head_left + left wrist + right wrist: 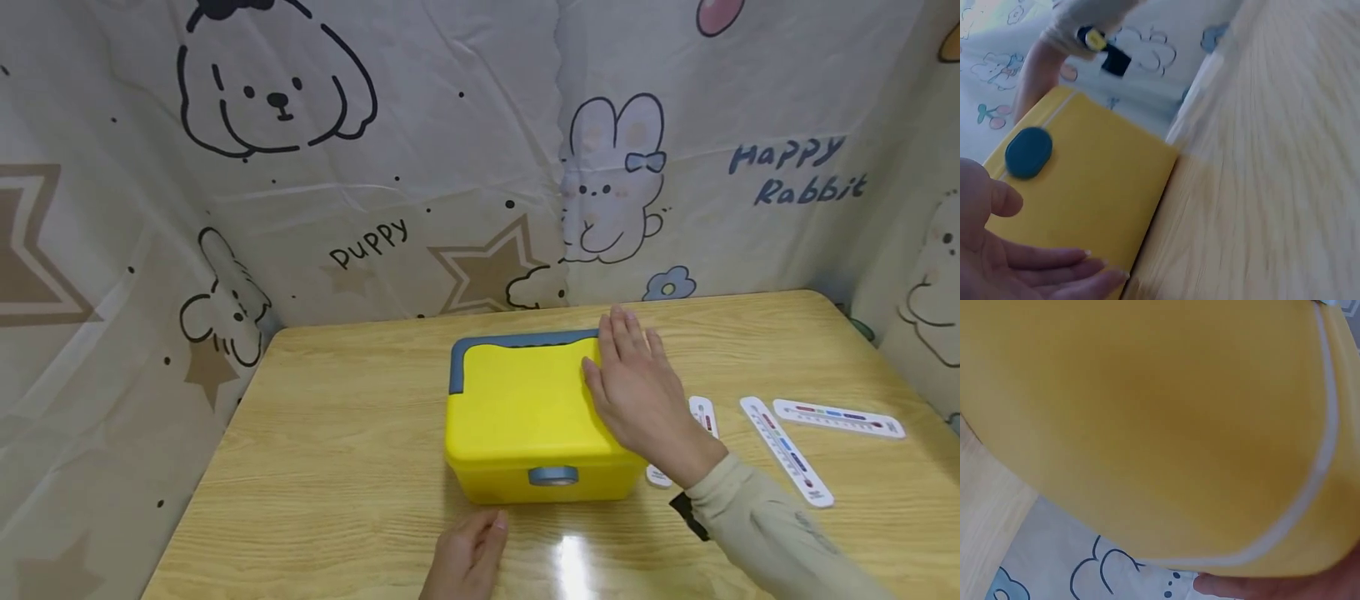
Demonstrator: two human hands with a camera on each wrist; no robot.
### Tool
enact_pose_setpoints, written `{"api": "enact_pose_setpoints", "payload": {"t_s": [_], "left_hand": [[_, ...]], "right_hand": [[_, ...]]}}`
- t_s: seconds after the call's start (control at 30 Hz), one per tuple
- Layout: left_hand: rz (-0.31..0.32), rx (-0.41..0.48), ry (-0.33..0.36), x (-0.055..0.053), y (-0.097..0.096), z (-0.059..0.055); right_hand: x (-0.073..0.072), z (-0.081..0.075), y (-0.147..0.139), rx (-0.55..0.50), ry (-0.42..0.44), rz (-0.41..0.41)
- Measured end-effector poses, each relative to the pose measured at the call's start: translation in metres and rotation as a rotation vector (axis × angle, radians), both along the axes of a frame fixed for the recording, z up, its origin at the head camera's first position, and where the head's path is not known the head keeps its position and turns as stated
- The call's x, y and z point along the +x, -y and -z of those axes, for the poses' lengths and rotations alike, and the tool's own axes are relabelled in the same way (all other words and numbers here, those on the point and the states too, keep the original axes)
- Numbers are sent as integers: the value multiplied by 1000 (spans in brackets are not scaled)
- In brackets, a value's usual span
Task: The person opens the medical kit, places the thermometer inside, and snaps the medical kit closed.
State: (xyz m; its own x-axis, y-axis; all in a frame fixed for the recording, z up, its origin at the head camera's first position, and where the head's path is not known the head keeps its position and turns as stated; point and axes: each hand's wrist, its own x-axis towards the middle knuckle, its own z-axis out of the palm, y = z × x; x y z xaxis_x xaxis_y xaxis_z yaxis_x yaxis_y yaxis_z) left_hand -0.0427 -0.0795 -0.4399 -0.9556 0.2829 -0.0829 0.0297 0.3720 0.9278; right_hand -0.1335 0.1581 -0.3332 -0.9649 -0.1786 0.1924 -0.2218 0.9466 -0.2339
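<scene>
A yellow box (517, 408) with a closed lid, a blue-grey handle (525, 340) along its back edge and a blue-grey latch (553, 476) in front stands on the table. My right hand (637, 392) rests on the right side of the lid, fingers straight and pointing away. In the right wrist view the box wall (1147, 425) fills most of the picture, with part of that hand (1285, 584) at the bottom edge. Just before the box front is my left hand (467, 554), holding nothing. The left wrist view shows its fingers (1054, 275) loosely extended beside the yellow front, below the latch (1029, 152).
Right of the box lie white strips with coloured bands and printed scales: one slanting strip (786, 450), another strip (838, 418) behind it, and a third strip (703, 412) partly hidden by my right hand. A printed cloth (465, 167) hangs behind the wooden table (322, 467).
</scene>
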Motion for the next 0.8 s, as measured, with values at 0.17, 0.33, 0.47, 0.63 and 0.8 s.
{"api": "enact_pose_setpoints", "payload": {"t_s": [0.17,0.33,0.47,0.63,0.8], "left_hand": [[46,323,186,0,-21,-3],[45,597,411,-4,-43,-11],[71,674,457,-8,-52,-16],[150,778,497,-12,-55,-18],[196,862,482,-13,-57,-20]], "right_hand": [[0,4,1,-15,10,-4],[-1,6,1,-52,43,-7],[-1,9,1,-60,17,-15],[0,11,1,-60,-15,-22],[0,11,1,-57,-21,-20]]}}
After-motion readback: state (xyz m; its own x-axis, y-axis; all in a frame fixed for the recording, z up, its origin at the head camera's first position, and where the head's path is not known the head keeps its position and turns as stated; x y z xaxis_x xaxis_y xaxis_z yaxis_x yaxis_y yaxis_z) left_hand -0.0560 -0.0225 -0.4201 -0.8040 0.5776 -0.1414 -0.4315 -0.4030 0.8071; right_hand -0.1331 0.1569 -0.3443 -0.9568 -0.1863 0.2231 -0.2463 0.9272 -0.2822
